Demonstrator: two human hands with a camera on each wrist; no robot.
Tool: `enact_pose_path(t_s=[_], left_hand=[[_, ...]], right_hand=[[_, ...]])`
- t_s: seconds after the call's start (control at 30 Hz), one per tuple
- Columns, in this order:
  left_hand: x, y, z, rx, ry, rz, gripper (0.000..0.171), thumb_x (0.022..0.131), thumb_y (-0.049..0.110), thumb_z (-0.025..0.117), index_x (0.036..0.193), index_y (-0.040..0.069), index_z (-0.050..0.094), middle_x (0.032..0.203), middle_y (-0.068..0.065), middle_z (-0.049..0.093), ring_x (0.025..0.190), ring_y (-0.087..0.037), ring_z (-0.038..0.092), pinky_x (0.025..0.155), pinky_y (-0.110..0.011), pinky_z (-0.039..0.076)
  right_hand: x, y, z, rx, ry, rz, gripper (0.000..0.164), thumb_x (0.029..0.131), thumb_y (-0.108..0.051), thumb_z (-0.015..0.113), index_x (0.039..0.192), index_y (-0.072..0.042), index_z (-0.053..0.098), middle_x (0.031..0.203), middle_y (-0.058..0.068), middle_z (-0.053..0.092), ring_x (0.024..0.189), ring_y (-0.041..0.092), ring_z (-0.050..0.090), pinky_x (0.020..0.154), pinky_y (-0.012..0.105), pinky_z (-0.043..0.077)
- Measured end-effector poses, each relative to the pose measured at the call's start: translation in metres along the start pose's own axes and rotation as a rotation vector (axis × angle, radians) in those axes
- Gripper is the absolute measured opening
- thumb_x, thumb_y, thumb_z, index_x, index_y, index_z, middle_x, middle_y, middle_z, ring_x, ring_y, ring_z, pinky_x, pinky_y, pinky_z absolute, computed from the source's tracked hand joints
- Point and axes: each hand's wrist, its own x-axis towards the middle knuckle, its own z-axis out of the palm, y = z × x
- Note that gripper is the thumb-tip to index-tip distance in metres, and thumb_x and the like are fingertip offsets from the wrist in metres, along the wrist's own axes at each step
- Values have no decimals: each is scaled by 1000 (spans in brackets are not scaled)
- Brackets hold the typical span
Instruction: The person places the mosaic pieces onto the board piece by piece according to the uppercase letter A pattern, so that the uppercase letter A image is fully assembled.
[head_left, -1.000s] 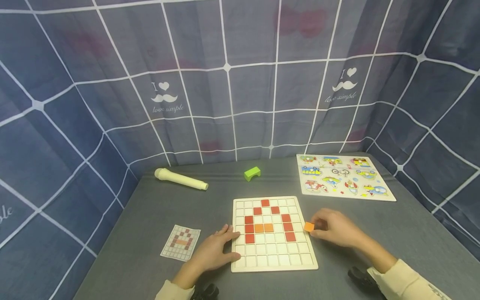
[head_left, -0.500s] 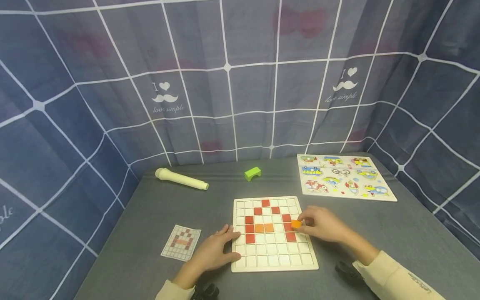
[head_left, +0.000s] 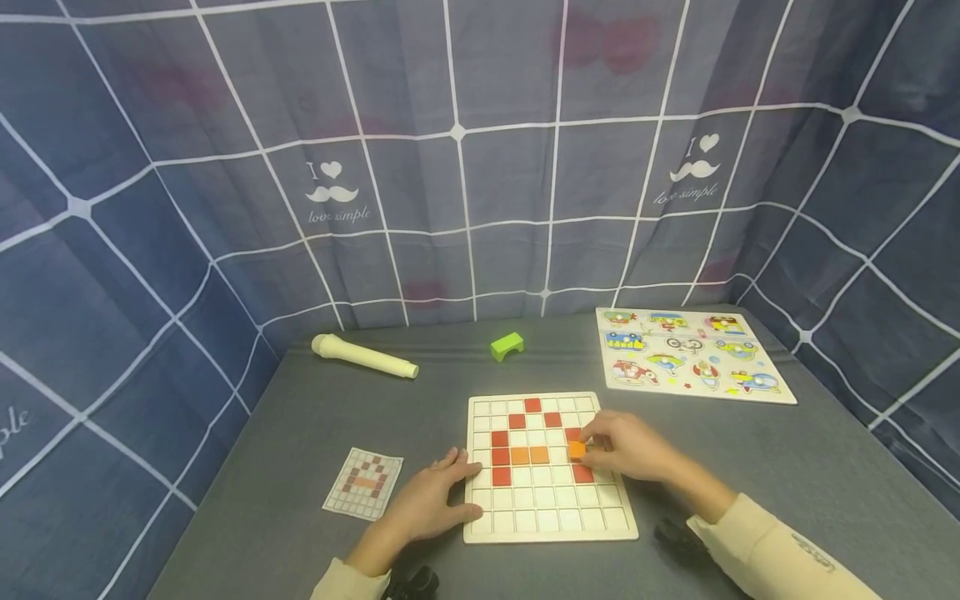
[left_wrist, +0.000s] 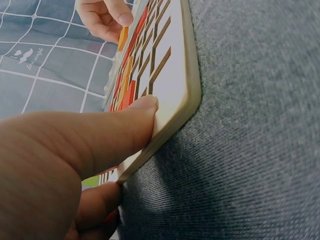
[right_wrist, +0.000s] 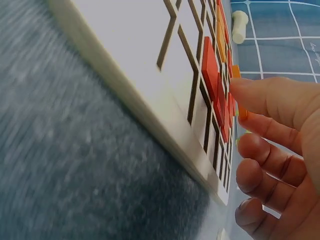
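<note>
A pale square-grid board (head_left: 536, 498) lies flat on the dark cloth, with red tiles (head_left: 501, 457) forming two columns and a peak, and two orange tiles (head_left: 529, 455) side by side between the columns. My right hand (head_left: 630, 446) pinches another orange tile (head_left: 576, 451) between thumb and fingers, over the board's right red column. The right wrist view has this orange tile (right_wrist: 236, 71) partly hidden behind the thumb. My left hand (head_left: 429, 500) rests at the board's left edge, thumb and fingertips touching its border; in the left wrist view the thumb (left_wrist: 120, 130) lies on that border.
Left of the board lies a small printed card (head_left: 363, 483) with a similar pattern. Behind are a cream microphone-shaped stick (head_left: 365, 357) and a green arch block (head_left: 507, 346). A vehicle picture puzzle (head_left: 693, 354) lies at back right. A blue checked curtain (head_left: 495, 183) surrounds the table.
My right hand has moved left with the orange tile, from beside the board's right edge to over the right red column. The left hand has stayed at the board's left edge.
</note>
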Motion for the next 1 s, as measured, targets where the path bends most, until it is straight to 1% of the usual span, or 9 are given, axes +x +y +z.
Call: enact_pose_path(t_s=[0.13, 0.33, 0.6, 1.0], left_hand=[[1, 0, 0, 1, 0, 3, 63, 84, 39, 75, 137, 10, 58, 152, -24, 42, 139, -49, 41, 107, -70, 36], [1, -1, 0, 7, 3, 12, 62, 84, 38, 75, 137, 10, 58, 151, -24, 43, 140, -47, 41, 107, -69, 37], [0, -2, 1, 3, 1, 19, 64, 85, 41, 74, 138, 11, 57, 151, -24, 43, 140, -47, 40, 105, -69, 37], [0, -3, 2, 15, 8, 24, 64, 84, 41, 74, 138, 12, 57, 151, -24, 43, 137, -50, 43, 104, -69, 40]], right_hand=[[4, -2, 3, -1, -11, -8, 20, 79, -23, 80, 96, -16, 76, 85, -10, 65, 72, -2, 49, 65, 17, 43], [10, -6, 6, -20, -22, -36, 22, 80, -24, 80, 98, -12, 77, 81, -9, 64, 72, -2, 49, 64, 19, 44], [14, -10, 9, -24, -56, 2, 20, 79, -23, 80, 96, -14, 76, 85, -9, 66, 78, 1, 55, 69, 23, 49], [18, -14, 13, -41, -71, 25, 17, 80, -23, 79, 95, -16, 76, 85, -11, 64, 78, 2, 55, 68, 24, 49]])
